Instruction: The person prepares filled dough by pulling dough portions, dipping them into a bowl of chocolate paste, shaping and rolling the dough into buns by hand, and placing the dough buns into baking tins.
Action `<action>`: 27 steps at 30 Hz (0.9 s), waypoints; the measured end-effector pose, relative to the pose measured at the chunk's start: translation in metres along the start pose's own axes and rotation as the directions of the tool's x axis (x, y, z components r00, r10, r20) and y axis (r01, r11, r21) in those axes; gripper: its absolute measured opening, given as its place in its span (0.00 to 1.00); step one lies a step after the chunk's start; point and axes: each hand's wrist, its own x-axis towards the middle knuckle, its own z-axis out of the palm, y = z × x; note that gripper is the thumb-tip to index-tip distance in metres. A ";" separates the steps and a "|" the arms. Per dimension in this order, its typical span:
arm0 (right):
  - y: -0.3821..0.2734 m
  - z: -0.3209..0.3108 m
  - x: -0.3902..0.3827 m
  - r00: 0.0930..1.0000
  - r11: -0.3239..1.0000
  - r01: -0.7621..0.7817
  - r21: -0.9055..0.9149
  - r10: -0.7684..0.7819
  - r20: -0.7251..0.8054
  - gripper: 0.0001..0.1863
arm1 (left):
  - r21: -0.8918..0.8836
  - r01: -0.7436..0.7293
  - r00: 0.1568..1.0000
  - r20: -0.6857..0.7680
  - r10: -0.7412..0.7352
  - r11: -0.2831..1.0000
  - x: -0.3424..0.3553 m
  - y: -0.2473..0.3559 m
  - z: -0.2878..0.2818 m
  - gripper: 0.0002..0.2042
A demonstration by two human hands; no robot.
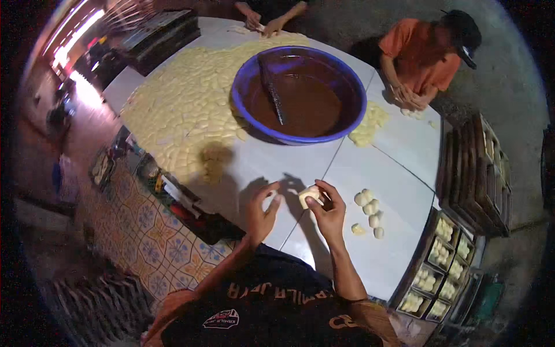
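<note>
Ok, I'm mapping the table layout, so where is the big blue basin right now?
In the head view, the blue basin stands upper centre on the white table, beyond the right hand and just right of the wide spread of pale pieces.

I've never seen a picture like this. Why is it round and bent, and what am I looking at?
There is no machine here, only a person's bare hands. A wide fisheye camera worn on the head looks down, so straight edges bend near the rim. The forearms come in from below. The right hand holds a pale, doughy-looking piece; the left hand is raised beside it, fingers apart, seemingly empty. On the white table stands a blue basin of brown liquid. Left of it spread many flat pale pieces; small lumps lie to the right. A divided tray at lower right holds more. Two other people work across the table.
</note>
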 end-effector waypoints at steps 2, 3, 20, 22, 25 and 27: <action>-0.016 -0.005 -0.016 0.991 0.999 0.028 -0.037 -0.033 -0.133 0.23 | -0.181 0.025 0.959 0.282 0.028 0.983 0.003 0.062 0.022 0.16; -0.012 -0.012 -0.019 0.974 0.977 0.166 -0.137 -0.184 -0.135 0.21 | -0.127 -0.078 0.935 0.335 0.117 0.989 0.001 0.070 0.033 0.16; -0.006 -0.050 -0.065 0.987 0.968 0.072 -0.242 -0.034 0.160 0.11 | 0.068 0.418 0.384 0.891 -0.243 0.906 0.010 0.060 0.045 0.23; -0.024 -0.051 -0.069 0.977 0.925 0.145 -0.352 -0.079 0.197 0.11 | -0.059 0.558 0.426 0.876 -0.225 0.828 -0.005 0.037 0.051 0.23; -0.002 -0.057 -0.079 0.980 0.928 0.097 -0.360 -0.026 0.195 0.08 | -0.030 0.722 0.331 0.892 -0.307 0.692 -0.025 0.049 0.053 0.23; 0.009 -0.056 -0.086 0.984 0.924 0.098 -0.368 -0.036 0.173 0.06 | -0.005 0.728 0.371 0.844 -0.388 0.686 -0.034 0.077 0.047 0.20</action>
